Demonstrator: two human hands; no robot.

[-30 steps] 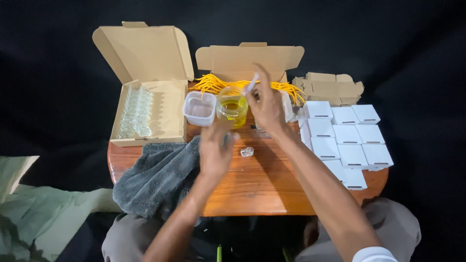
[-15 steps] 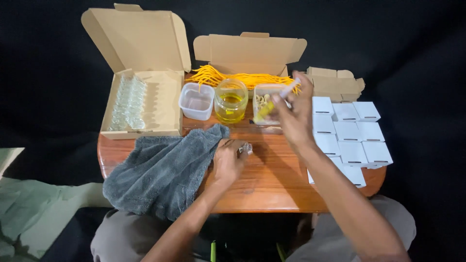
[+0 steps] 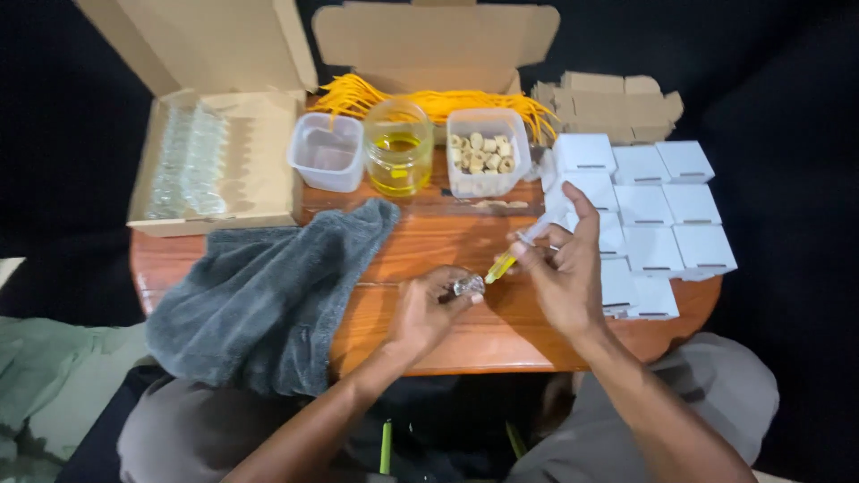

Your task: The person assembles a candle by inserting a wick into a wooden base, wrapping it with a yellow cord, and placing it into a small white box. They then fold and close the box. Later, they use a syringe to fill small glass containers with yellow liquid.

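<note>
I'm seeing a round wooden table [image 3: 429, 333] carrying everything. Largest items: an open cardboard box [image 3: 234, 170] at far left with rows of clear glass bottles inside, and a second open box [image 3: 436, 40] at the back with yellow strands [image 3: 429, 100] spilling out of it. A grey towel [image 3: 268, 295] is draping over the near-left edge. White cartons [image 3: 667, 206] are sitting in a grid at right, with flat brown cartons [image 3: 608, 97] behind them.

Mid-table row, left to right: an empty clear tub [image 3: 327, 152], a glass jar of yellow liquid [image 3: 398, 148], and a tub of small beige stoppers [image 3: 483, 154].

Left hand [image 3: 428, 313] is pinching a small glass bottle [image 3: 468, 286] between its fingertips, just above the table's near-centre. Right hand [image 3: 565, 268] is gripping a syringe [image 3: 510, 257] loaded with yellow liquid, index finger raised, thumb end looking ready at the plunger. The tip is angling down-left and sitting right at the bottle's mouth; I can't tell whether it is actually inside.

My read on doing this well: keeping the bottle upright and steady, seating the tip in the neck before pressing, pressing slowly so nothing is overflowing onto the wood, and keeping the towel within reach for drips.
</note>
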